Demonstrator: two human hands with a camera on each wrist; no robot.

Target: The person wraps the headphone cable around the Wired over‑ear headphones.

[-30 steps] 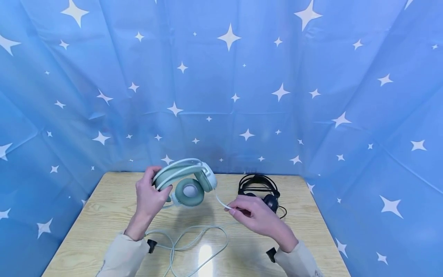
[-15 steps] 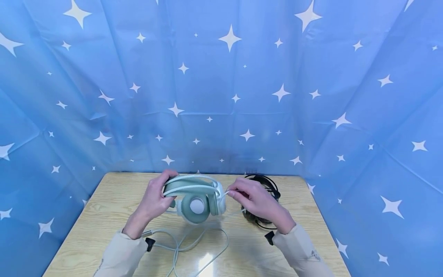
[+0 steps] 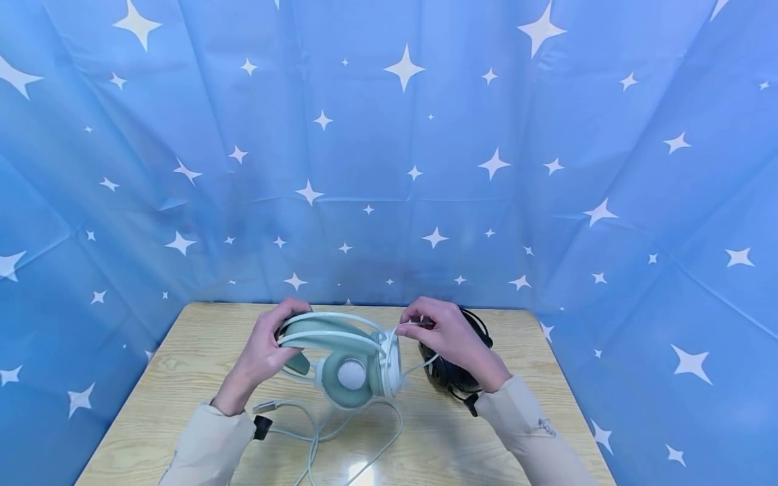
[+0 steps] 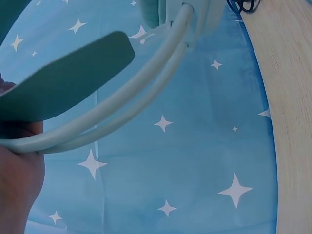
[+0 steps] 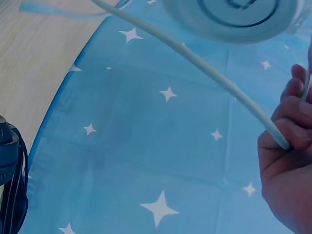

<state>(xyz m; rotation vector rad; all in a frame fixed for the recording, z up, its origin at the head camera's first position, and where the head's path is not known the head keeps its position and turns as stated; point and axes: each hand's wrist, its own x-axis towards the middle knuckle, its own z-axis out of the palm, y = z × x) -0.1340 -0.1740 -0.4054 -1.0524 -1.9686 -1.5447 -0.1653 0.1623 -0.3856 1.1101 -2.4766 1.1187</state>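
My left hand [image 3: 261, 354] grips the headband of a pale green and white pair of headphones [image 3: 331, 335], held tilted above the table. One padded ear cup [image 3: 340, 381] faces my head camera. In the left wrist view, two white bars [image 4: 112, 109] curve away from the hand beside the green band pad [image 4: 73, 75]. My right hand [image 3: 446, 334] pinches the headphones' thin cable [image 5: 204, 66] close to the right-hand ear cup, whose round outer face [image 5: 239, 22] shows in the right wrist view. The cable passes through the curled right fingers.
Black headphones [image 3: 446, 374] lie on the wooden table [image 3: 486, 445] behind and below my right hand, partly covered by it. The pale cable's loops [image 3: 395, 432] and its plug [image 3: 265, 407] lie near my left wrist. A blue star-printed curtain [image 3: 365, 148] surrounds the table.
The green headphones have come down and slightly right with my left hand. My right hand has risen, bringing the pinched cable up beside the ear cup.
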